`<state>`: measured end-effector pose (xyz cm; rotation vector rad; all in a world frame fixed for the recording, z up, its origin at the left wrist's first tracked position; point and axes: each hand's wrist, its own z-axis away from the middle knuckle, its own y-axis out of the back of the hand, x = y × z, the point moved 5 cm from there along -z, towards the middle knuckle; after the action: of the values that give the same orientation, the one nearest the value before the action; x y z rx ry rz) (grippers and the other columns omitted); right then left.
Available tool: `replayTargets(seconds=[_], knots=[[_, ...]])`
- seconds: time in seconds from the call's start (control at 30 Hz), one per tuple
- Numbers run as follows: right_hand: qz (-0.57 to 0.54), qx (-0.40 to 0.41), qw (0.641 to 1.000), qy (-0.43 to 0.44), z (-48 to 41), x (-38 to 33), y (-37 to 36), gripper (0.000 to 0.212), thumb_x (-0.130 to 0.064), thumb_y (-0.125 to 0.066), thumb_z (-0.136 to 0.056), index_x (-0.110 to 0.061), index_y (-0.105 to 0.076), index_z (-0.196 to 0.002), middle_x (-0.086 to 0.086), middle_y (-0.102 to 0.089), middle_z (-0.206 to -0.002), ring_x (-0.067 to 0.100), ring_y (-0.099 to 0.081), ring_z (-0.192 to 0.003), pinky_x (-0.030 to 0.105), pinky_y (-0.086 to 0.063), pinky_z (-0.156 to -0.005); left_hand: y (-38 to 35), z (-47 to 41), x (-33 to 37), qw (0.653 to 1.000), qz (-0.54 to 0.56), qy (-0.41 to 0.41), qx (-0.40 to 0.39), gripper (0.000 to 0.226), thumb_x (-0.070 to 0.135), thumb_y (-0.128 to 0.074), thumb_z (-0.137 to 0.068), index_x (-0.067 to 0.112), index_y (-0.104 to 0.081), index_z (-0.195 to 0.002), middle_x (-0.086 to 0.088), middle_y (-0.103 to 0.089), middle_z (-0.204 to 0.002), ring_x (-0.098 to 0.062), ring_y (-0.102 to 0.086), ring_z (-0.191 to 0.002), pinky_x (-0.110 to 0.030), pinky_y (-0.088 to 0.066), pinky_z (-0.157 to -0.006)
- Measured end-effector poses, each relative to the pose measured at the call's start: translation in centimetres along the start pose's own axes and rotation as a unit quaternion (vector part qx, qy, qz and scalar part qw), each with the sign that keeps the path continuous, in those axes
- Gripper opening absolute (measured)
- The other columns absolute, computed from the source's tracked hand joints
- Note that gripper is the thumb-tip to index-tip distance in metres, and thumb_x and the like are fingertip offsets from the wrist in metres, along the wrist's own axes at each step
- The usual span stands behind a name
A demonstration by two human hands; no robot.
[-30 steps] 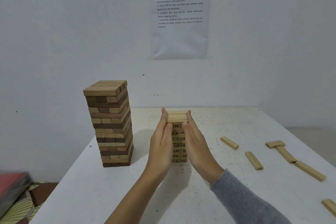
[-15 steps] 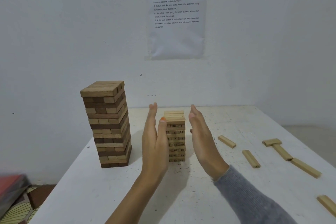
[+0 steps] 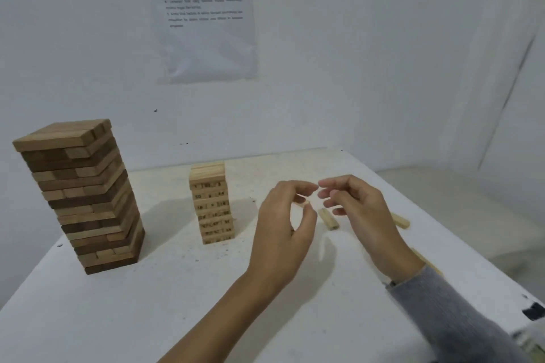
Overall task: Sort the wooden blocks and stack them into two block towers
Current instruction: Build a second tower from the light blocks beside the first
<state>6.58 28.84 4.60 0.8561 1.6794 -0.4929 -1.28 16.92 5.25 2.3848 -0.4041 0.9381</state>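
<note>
**Room:** white walls meeting in a corner. A printed paper sheet [image 3: 206, 15] hangs on the wall above and behind the small tower, its text too blurred to read.

**Tabletop** [image 3: 147, 303]**:** white and speckled, carrying all the blocks listed here.

**Big tower** [image 3: 82, 197]**:** mixed dark and light wooden blocks, upright, well to the left of the small tower.

**Small tower** [image 3: 213, 203]**:** pale blocks with dark printed marks on their ends, upright, about the middle of the tabletop. Neither hand touches it.

**Grey sleeve** [image 3: 460, 321]**:** covers the right forearm, right of the small tower and nearer the camera.

**Left hand** [image 3: 283, 224]**:** raised just to the right of the small tower. Thumb and fingers are curled and pinch a pale block [image 3: 303, 203] near its end.

**Right hand** [image 3: 362, 215]**:** farther right of the small tower, close beside the left hand, with the fingertips of the two hands almost meeting. Its fingers are loosely bent and hold nothing.

**Loose blocks, all pale and lying flat to the right of the small tower:**
- First block [image 3: 328, 219], seen in the gap between the two hands.
- Second block [image 3: 400, 221], beyond the right hand.
- Third block [image 3: 426, 261], mostly hidden behind the right wrist.
</note>
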Motion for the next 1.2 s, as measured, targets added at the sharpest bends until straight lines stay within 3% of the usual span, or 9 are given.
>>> replayTargets(seconds=[0.13, 0.33, 0.53, 0.73, 0.87, 0.93, 1.0, 1.07, 1.2], knots=[[0.058, 0.023, 0.998, 0.007, 0.6, 0.9, 4.4, 0.026, -0.001, -0.053, -0.091, -0.018, -0.073, -0.091, -0.004, -0.072, -0.086, 0.008, -0.064, -0.083, 0.015, -0.046, -0.073, -4.2, -0.5, 0.3, 0.997, -0.039, 0.003, -0.071, 0.016, 0.018, -0.053, -0.089, 0.024, -0.064, -0.101, 0.017, -0.060, -0.102, -0.001, -0.053, -0.098, -0.015, -0.038, -0.080], [0.181, 0.075, 0.980, -0.038, 1.4, 3.8, 9.3, 0.024, -0.007, -0.066, -0.086, -0.029, -0.072, -0.080, -0.003, -0.069, -0.081, 0.002, -0.050, -0.060, 0.011, -0.042, -0.055, -7.3, -1.6, -2.4, 0.987, -0.135, 0.063, -0.065, 0.019, 0.022, -0.061, -0.086, 0.018, -0.064, -0.105, 0.005, -0.056, -0.107, -0.011, -0.045, -0.105, -0.026, -0.038, -0.089], [0.336, 0.016, 0.939, -0.069, 3.2, 6.1, 11.0, 0.021, -0.032, -0.073, -0.084, -0.032, -0.060, -0.101, -0.006, -0.052, -0.095, 0.005, -0.048, -0.076, 0.014, -0.034, -0.062, -9.2, -2.0, -5.1, 0.964, -0.195, 0.149, -0.104, 0.036, 0.035, -0.064, -0.085, 0.014, -0.059, -0.113, -0.003, -0.050, -0.111, -0.017, -0.044, -0.109, -0.024, -0.037, -0.083], [0.307, 0.007, 0.949, -0.066, 3.0, 7.3, 11.7, 0.015, -0.023, -0.067, -0.089, -0.031, -0.062, -0.101, -0.002, -0.054, -0.093, 0.006, -0.049, -0.075, 0.014, -0.035, -0.065, -10.0, -2.8, -5.7, 0.969, -0.162, 0.156, -0.103, 0.005, 0.013, -0.055, -0.088, 0.009, -0.058, -0.090, -0.007, -0.053, -0.092, -0.019, -0.049, -0.085, -0.020, -0.031, -0.058], [0.236, 0.031, 0.970, -0.056, 1.8, 7.4, 11.8, 0.016, -0.012, -0.053, -0.098, -0.023, -0.062, -0.105, -0.003, -0.042, -0.097, 0.008, -0.052, -0.081, 0.014, -0.043, -0.072, -11.0, -3.3, -6.1, 0.962, -0.151, 0.167, -0.154, 0.014, 0.014, -0.052, -0.091, 0.009, -0.049, -0.104, -0.011, -0.051, -0.100, -0.022, -0.046, -0.093, -0.027, -0.033, -0.066], [0.178, 0.044, 0.982, -0.047, 1.0, 7.3, 11.9, 0.024, -0.004, -0.045, -0.100, -0.021, -0.063, -0.100, 0.000, -0.039, -0.097, 0.014, -0.056, -0.080, 0.020, -0.046, -0.076, -11.3, -3.4, -5.7, 0.958, -0.156, 0.173, -0.168, 0.007, 0.004, -0.043, -0.090, 0.009, -0.044, -0.086, -0.009, -0.041, -0.094, -0.022, -0.034, -0.091, -0.027, -0.026, -0.065], [0.196, 0.039, 0.979, -0.037, 0.1, 7.3, 12.1, 0.031, -0.006, -0.040, -0.102, -0.025, -0.064, -0.097, 0.004, -0.041, -0.099, 0.013, -0.054, -0.079, 0.018, -0.041, -0.074, -11.9, -3.5, -5.2, 0.955, -0.176, 0.142, -0.192, 0.030, -0.010, -0.032, -0.085, 0.013, -0.030, -0.066, -0.001, -0.032, -0.078, -0.020, -0.029, -0.084, -0.029, -0.020, -0.062], [0.235, 0.025, 0.971, -0.044, -1.0, 7.4, 12.1, 0.027, -0.015, -0.041, -0.102, -0.024, -0.067, -0.105, 0.004, -0.045, -0.104, 0.009, -0.052, -0.086, 0.011, -0.037, -0.070, -12.5, -3.7, -5.0, 0.961, -0.151, 0.131, -0.193, 0.036, -0.014, -0.026, -0.081, 0.017, -0.022, -0.063, 0.002, -0.027, -0.071, -0.016, -0.028, -0.073, -0.027, -0.020, -0.060], [0.324, -0.002, 0.945, -0.049, -2.7, 7.7, 11.6, 0.032, -0.031, -0.054, -0.098, -0.017, -0.058, -0.126, 0.002, -0.043, -0.115, 0.009, -0.045, -0.101, 0.014, -0.036, -0.076, -13.4, -3.9, -4.8, 0.972, -0.055, 0.156, -0.166, 0.023, 0.011, -0.034, -0.101, 0.007, -0.050, -0.086, -0.001, -0.047, -0.082, -0.013, -0.042, -0.073, -0.021, -0.030, -0.057]])
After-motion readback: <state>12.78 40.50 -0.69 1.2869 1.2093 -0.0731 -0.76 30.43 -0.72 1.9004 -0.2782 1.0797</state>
